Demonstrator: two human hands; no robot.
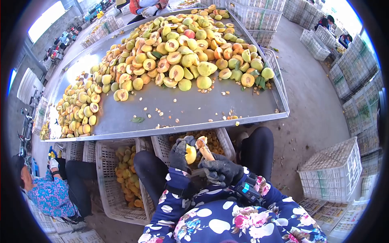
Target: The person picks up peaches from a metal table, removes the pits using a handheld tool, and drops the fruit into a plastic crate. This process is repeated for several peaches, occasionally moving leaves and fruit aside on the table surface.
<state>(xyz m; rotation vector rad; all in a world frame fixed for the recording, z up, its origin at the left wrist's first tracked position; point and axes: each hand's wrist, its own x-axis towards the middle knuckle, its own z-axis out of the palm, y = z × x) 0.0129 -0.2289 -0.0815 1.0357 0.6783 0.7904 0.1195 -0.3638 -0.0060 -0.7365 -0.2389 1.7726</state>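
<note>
My left hand [179,156], in a dark glove, is closed around a yellow peach piece [190,154]. Close beside it, my right hand [223,170], gloved too, grips a short tool with a wooden-looking handle [206,153]. Pale orange-brown matter [201,141] shows at the tool's upper end; what it is I cannot tell. Both hands are above a white plastic crate [229,143] between my knees, with cut peaches in it. In front, a metal table [194,107] bears a large heap of whole and halved peaches [174,56].
Another crate [103,178] of peaches stands left of my leg. A person in a blue floral top [50,196] sits further left; another person's gloved hand [150,11] is across the table. Stacked crates [330,170] line the right. The table's raised metal edge [174,130] lies just beyond my hands.
</note>
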